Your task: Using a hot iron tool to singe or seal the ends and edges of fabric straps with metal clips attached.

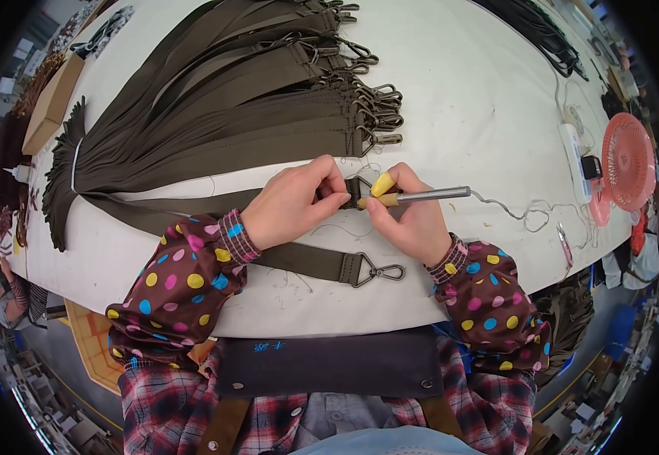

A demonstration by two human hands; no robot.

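Observation:
My left hand point(299, 201) has its fingers closed on the end of an olive webbing strap point(193, 205), beside a dark metal buckle point(357, 188). My right hand point(409, 220), a yellow cover on a finger, grips a slim metal pen-like heated tool point(439, 193) with a corded end, its tip at the strap's buckle; the tip itself is hard to make out. Just below, another strap point(307, 262) ends in a metal snap hook point(382, 271). A large bundle of straps point(231, 91) with hooks point(379, 106), tied at the left, lies above my hands.
At the right of the white table point(481, 114) are a power strip point(572, 152), pink plastic basket point(627, 161), tweezers point(563, 244) and black cords point(542, 38). A cardboard box point(53, 102) is upper left. A person point(0, 303) sits at far left, near an orange crate point(94, 341).

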